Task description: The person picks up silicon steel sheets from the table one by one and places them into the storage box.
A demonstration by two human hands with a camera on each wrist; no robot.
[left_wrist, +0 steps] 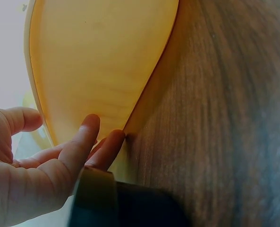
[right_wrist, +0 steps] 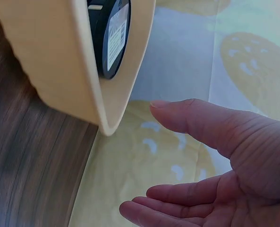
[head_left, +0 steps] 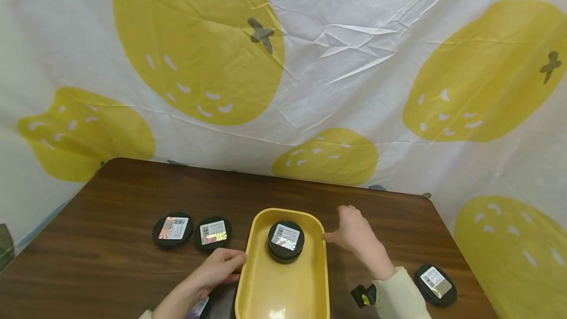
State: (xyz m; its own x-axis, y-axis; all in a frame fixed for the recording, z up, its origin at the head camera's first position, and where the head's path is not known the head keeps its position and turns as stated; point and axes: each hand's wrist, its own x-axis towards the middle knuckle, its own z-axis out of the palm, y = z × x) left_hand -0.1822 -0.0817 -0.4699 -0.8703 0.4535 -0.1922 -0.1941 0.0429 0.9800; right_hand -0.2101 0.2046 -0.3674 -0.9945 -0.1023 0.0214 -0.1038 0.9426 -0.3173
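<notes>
A yellow rectangular tray (head_left: 283, 294) sits at the front of the table, holding a stack of black round discs (head_left: 285, 238); the top one has a silvery barcode label. My left hand (head_left: 217, 272) is at the tray's left side. In the left wrist view, its thumb is at the rim and extended fingers (left_wrist: 106, 149) touch the outer wall. My right hand (head_left: 356, 233) is beside the tray's far right corner, thumb near the rim, holding nothing. In the right wrist view, its fingers are spread from the thumb, apart from the tray (right_wrist: 55, 61).
Two labelled black discs (head_left: 173, 229) (head_left: 213, 233) lie left of the tray. Another disc (head_left: 201, 309) is partly hidden below my left arm. A further disc (head_left: 435, 284) and a small black-and-yellow item (head_left: 364, 296) lie right. A lemon-print cloth (head_left: 345, 78) hangs behind the table.
</notes>
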